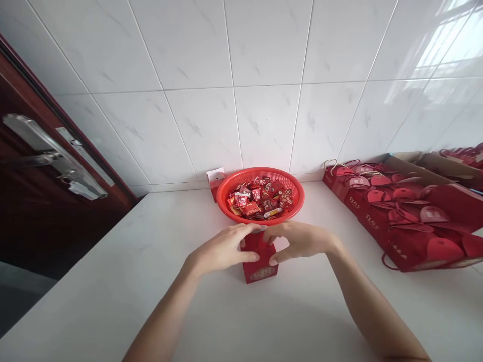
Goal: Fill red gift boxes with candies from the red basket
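A small red box [260, 269] with a pale round emblem stands upright on the white table, in front of a red plastic basket [298, 198] full of wrapped candies [251, 207]. My left hand [226, 249] is at the box's left upper side, thumb and fingers curved around its top. On the right upper side is my right hand [298, 242], its thumb and fingers likewise curved and apart at the top edge. Both sets of fingertips seem to touch the box's top part, which they partly hide.
Several red gift boxes [405, 216] with rope handles fill open cartons on the right. A small red and white box [216, 182] stands left of the basket by the tiled wall. A dark red door [33, 201] is at far left.
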The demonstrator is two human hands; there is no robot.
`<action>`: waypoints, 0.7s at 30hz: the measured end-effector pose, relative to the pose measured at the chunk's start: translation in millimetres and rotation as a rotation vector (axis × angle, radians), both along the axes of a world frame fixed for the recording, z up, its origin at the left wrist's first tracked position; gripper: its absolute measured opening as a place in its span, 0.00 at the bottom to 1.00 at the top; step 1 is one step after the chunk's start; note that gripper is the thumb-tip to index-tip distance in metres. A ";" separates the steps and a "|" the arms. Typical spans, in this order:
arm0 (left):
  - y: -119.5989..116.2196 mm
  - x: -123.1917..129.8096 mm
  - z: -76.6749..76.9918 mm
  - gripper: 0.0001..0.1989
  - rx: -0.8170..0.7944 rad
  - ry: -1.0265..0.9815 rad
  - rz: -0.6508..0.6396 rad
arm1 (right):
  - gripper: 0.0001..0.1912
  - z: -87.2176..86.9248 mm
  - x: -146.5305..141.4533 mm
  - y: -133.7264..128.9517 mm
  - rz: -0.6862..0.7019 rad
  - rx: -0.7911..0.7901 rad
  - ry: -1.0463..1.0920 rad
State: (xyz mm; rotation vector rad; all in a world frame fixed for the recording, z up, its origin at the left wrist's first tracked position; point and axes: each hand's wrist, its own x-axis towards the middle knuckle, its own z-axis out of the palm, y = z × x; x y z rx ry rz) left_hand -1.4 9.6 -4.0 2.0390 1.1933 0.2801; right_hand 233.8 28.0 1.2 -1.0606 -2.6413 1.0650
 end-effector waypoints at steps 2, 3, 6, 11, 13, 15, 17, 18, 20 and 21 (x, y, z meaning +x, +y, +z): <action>-0.1 3.1 -3.8 0.34 0.036 -0.003 0.060 | 0.14 0.4 0.6 0.6 -0.049 0.036 -0.029; 0.1 4.9 -5.7 0.35 0.049 0.000 0.079 | 0.13 0.7 1.1 0.9 -0.067 0.061 -0.044; 1.3 9.5 -10.0 0.28 0.089 0.082 0.115 | 0.11 1.6 3.1 1.9 -0.095 0.115 -0.068; 3.0 10.8 -11.8 0.16 0.087 0.235 0.135 | 0.11 -0.3 3.3 1.0 -0.116 0.168 -0.065; 3.1 9.1 -11.3 0.17 0.083 0.243 0.128 | 0.12 -4.7 -0.1 -0.8 -0.115 0.215 -0.047; 3.0 7.0 -10.0 0.18 0.085 0.231 0.097 | 0.11 -11.4 -5.5 -3.4 -0.089 0.255 -0.015; 2.5 5.3 -7.5 0.19 0.055 0.237 0.057 | 0.09 -19.1 -11.9 -6.3 -0.049 0.279 0.003; 2.2 5.0 -5.8 0.18 0.028 0.255 0.044 | 0.07 -22.7 -15.0 -7.8 -0.031 0.292 0.005; 1.5 5.4 -2.6 0.17 -0.030 0.298 0.037 | 0.04 -28.5 -20.6 -10.4 -0.016 0.333 -0.007; 1.2 6.2 -1.6 0.17 -0.048 0.313 0.037 | 0.04 -30.5 -23.0 -11.4 -0.021 0.358 -0.020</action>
